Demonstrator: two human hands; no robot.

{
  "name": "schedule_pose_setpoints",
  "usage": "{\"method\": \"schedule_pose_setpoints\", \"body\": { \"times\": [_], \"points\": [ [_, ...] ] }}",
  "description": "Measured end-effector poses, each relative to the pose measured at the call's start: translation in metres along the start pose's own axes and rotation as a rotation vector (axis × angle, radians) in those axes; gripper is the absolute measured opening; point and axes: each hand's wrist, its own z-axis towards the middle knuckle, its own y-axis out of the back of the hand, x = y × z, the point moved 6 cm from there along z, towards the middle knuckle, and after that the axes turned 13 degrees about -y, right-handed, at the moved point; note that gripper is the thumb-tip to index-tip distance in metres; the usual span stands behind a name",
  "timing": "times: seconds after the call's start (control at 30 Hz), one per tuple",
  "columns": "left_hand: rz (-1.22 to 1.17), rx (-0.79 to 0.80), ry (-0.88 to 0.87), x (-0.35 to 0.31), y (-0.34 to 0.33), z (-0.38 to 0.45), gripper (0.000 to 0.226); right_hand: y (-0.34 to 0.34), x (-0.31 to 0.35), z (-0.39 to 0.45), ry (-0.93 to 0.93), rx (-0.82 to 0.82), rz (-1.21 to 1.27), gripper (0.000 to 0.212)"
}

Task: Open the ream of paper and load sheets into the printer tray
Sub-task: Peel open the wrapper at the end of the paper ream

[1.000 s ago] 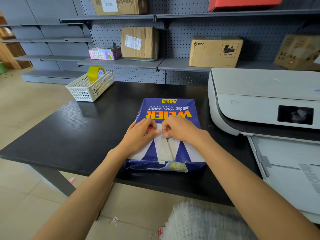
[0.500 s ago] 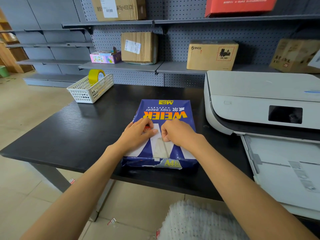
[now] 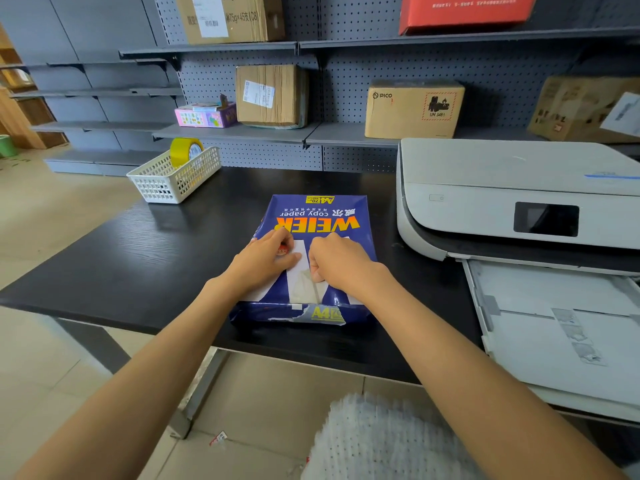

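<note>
A blue wrapped ream of A4 copy paper (image 3: pixel 318 216) lies flat on the black table (image 3: pixel 138 265), its near end flap slightly torn. My left hand (image 3: pixel 266 261) rests flat on the wrapper's left side, pressing it down. My right hand (image 3: pixel 339 261) pinches the wrapper seam at the middle of the ream's top. To the right stands the white printer (image 3: pixel 502 188), its paper tray (image 3: pixel 554 327) pulled out toward me with white sheets inside.
A white mesh basket (image 3: pixel 166 181) with a yellow tape roll (image 3: pixel 185 150) sits at the table's far left. Grey pegboard shelves behind carry cardboard boxes (image 3: pixel 414 109). Something white and textured (image 3: pixel 374 441) fills the bottom of the view, below the table edge.
Both hands stay on the ream; the right fingers have tightened on the centre seam. The camera has shifted a little, with the ream unmoved.
</note>
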Motion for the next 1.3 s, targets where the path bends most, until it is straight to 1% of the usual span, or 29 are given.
{"method": "schedule_pose_setpoints", "body": {
  "times": [0.33,0.53,0.67,0.8,0.9,0.97,1.13,1.27,1.3],
  "points": [
    [0.15,0.024,0.026,-0.014,-0.003,-0.004,0.016,0.002,-0.002,-0.014,-0.011,0.033,0.006,0.024],
    [0.144,0.021,0.032,-0.01,-0.004,-0.003,0.022,0.004,-0.005,-0.024,-0.022,0.05,0.031,0.022],
    [0.148,0.014,0.038,-0.011,-0.005,-0.003,0.023,0.006,-0.002,-0.032,-0.007,0.041,0.007,0.015],
    [0.177,0.013,0.067,-0.013,-0.008,-0.003,0.026,0.007,-0.002,-0.037,-0.006,0.049,-0.006,0.014],
    [0.191,-0.001,0.07,-0.015,-0.008,-0.003,0.026,0.007,-0.001,-0.041,-0.014,0.058,-0.004,0.024],
    [0.184,-0.011,0.067,-0.014,-0.008,-0.004,0.024,0.009,-0.001,-0.045,-0.014,0.055,-0.007,0.026],
    [0.167,-0.009,0.057,-0.014,-0.007,-0.007,0.022,0.011,-0.004,-0.053,-0.022,0.063,-0.009,0.023],
    [0.162,0.0,0.056,-0.015,-0.007,-0.006,0.022,0.013,-0.006,-0.057,-0.02,0.071,-0.013,0.015],
    [0.162,0.004,0.058,-0.015,-0.007,-0.007,0.022,0.013,-0.006,-0.057,-0.019,0.073,-0.009,0.017]
  ]
}}
